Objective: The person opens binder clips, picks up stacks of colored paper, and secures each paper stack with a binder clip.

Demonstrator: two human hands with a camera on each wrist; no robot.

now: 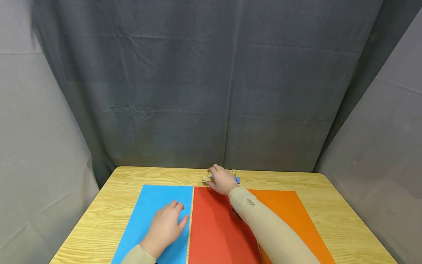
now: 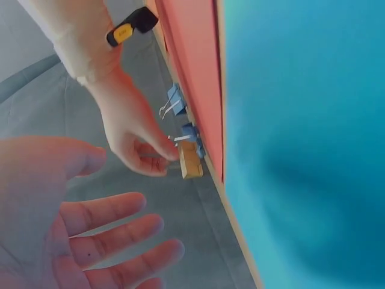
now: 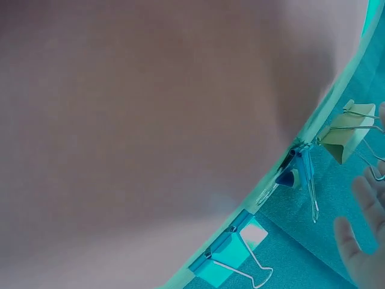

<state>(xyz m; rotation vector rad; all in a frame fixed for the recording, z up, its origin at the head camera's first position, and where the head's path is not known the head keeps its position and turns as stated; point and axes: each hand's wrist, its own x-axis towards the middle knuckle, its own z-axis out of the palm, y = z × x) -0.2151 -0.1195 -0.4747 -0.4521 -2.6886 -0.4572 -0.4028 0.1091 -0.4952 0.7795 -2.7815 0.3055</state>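
My right hand [image 1: 223,181] reaches to the far edge of the table and pinches the wire handles of a yellow binder clip [image 2: 190,161] between thumb and fingers. In the right wrist view the yellow clip stands at the edge, and the right fingers [image 3: 373,211] show partly at the frame's side. Next to it along the edge sit a blue binder clip [image 3: 225,259] and a darker blue clip [image 3: 305,171], their wire handles sticking out. My left hand [image 1: 167,223] hovers over the blue sheet with loosely spread fingers, holding nothing.
Blue [image 1: 158,198], red [image 1: 211,227] and orange [image 1: 290,212] sheets lie side by side on the wooden table [image 1: 99,220]. A dark grey curtain [image 1: 184,91] hangs behind the table, with lighter drapes [image 1: 379,154] at both sides.
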